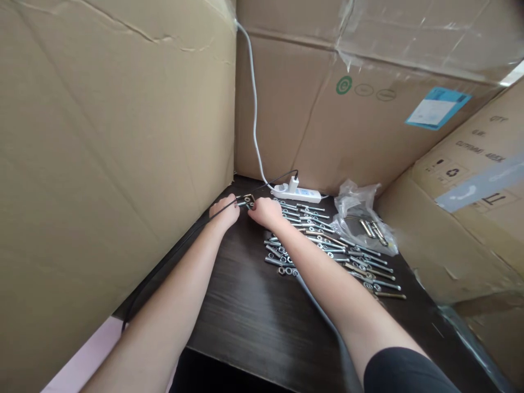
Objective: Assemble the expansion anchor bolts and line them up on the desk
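Both my arms reach forward over a dark wooden table. My left hand and my right hand meet at the far end, fingers closed on a small metal bolt held between them. Right of my right hand, several long bolts with nuts and washers lie in rows on the table. A black cable runs under my left wrist.
Tall cardboard boxes wall in the table on the left, back and right. A white power strip with a plugged charger and white cord lies at the back. A clear plastic bag holding more bolts sits at the right.
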The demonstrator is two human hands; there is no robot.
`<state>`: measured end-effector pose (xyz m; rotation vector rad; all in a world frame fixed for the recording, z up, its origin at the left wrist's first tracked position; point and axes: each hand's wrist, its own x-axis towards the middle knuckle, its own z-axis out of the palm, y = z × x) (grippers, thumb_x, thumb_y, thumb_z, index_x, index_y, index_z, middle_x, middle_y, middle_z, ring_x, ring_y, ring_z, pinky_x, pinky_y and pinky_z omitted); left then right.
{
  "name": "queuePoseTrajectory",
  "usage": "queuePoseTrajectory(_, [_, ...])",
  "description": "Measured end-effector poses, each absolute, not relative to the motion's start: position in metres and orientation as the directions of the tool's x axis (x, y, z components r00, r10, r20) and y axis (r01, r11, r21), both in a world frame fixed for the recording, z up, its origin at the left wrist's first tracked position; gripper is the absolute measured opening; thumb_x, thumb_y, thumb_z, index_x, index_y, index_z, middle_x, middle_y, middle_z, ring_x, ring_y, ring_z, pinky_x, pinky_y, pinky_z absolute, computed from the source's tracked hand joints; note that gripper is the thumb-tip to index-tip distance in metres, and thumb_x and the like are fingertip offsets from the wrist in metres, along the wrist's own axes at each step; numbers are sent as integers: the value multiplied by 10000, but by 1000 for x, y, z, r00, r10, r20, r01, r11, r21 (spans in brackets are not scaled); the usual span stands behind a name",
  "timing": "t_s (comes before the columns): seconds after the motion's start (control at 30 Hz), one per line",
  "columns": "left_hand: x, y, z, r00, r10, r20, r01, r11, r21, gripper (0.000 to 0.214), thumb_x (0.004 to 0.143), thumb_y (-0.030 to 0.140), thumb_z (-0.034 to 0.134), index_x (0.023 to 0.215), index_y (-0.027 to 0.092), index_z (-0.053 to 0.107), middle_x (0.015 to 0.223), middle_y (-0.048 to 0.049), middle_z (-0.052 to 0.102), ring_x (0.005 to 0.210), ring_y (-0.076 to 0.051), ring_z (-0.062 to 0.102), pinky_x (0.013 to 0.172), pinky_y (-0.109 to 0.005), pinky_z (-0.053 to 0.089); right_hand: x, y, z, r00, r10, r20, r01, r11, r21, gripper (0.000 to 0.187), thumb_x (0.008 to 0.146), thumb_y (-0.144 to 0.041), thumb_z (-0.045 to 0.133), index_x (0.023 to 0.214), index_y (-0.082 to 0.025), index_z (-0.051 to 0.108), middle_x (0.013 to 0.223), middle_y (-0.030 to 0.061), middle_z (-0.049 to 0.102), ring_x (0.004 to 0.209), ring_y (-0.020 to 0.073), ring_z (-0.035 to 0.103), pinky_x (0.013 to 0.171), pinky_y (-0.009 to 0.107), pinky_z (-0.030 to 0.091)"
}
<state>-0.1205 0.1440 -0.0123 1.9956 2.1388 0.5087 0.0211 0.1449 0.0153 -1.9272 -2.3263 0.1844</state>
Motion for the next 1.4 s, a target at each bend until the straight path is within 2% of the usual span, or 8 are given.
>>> queuePoseTrajectory(0.23, [-119, 142, -13, -105, 987, 121, 939, 59, 339, 222, 874, 293, 439, 1059, 258, 557, 1023, -87, 677, 928, -270, 646, 739, -346, 468, 25, 145, 11, -128, 988, 91, 973, 143, -183, 254, 847, -358, 521, 944, -199, 692, 968, 105, 713, 942, 252, 653, 791, 322, 460])
queuePoseTrajectory(0.43, [-104, 137, -6, -55, 991, 122, 942, 11, 334, 258, 887, 302, 410, 1102, 226, 530, 980, -102, 677, 881, -270, 649, 750, -359, 467, 58, 117, 29, -58, 978, 201, 960, 110, -258, 283, 882, -406, 429, 931, -263, 668, 896, 33, 714, 872, 228, 647, 717, 295, 435])
queuePoseTrajectory(0.6, [-87, 130, -11, 136, 985, 106, 928, -164, 334, 129, 834, 234, 469, 906, 256, 574, 950, -23, 665, 865, -216, 629, 740, -302, 455, 131, 70, 31, -4, 953, 303, 924, 119, -363, 235, 849, -337, 453, 777, -225, 646, 653, -6, 643, 643, 164, 582, 602, 247, 372])
queuePoseTrajectory(0.7, [-85, 130, -17, 217, 967, 134, 911, -250, 328, 165, 779, 128, 468, 838, 250, 562, 949, -7, 634, 895, -202, 603, 739, -289, 449, 181, 32, 22, -5, 942, 335, 890, 157, -429, 222, 832, -340, 484, 727, -205, 626, 569, -24, 567, 555, 135, 511, 571, 236, 354])
queuePoseTrajectory(1.0, [-83, 132, -18, 182, 944, 276, 920, -262, 290, 302, 772, 98, 437, 1029, 226, 531, 1125, -83, 481, 1033, -252, 532, 832, -341, 457, 270, -21, 6, 238, 911, 338, 801, 13, -598, 265, 817, -395, 520, 752, -181, 663, 567, -20, 524, 521, 123, 448, 500, 229, 342])
queuePoseTrajectory(1.13, [-76, 128, -6, 172, 938, 301, 927, -257, 274, 300, 752, 63, 417, 1003, 187, 528, 1113, -103, 478, 1055, -236, 513, 898, -324, 436, 269, -18, 9, 228, 921, 317, 771, 28, -636, 267, 816, -393, 526, 767, -177, 673, 599, -15, 545, 536, 120, 446, 510, 230, 343])
queuePoseTrajectory(1.27, [-60, 111, 4, 231, 955, 188, 929, -274, 250, 221, 791, 105, 373, 876, 188, 559, 961, -85, 587, 925, -222, 575, 831, -324, 451, 261, -21, 10, 194, 928, 319, 760, 63, -647, 256, 821, -373, 522, 755, -178, 676, 567, -29, 509, 526, 114, 432, 512, 228, 337])
queuePoseTrajectory(1.4, [-47, 94, 6, 282, 959, 3, 933, -275, 234, 147, 764, 203, 454, 693, 182, 582, 810, -91, 653, 781, -241, 623, 720, -325, 466, 258, -23, 8, 176, 932, 317, 764, 74, -641, 260, 826, -377, 519, 753, -178, 670, 601, -19, 559, 538, 120, 452, 513, 232, 341])
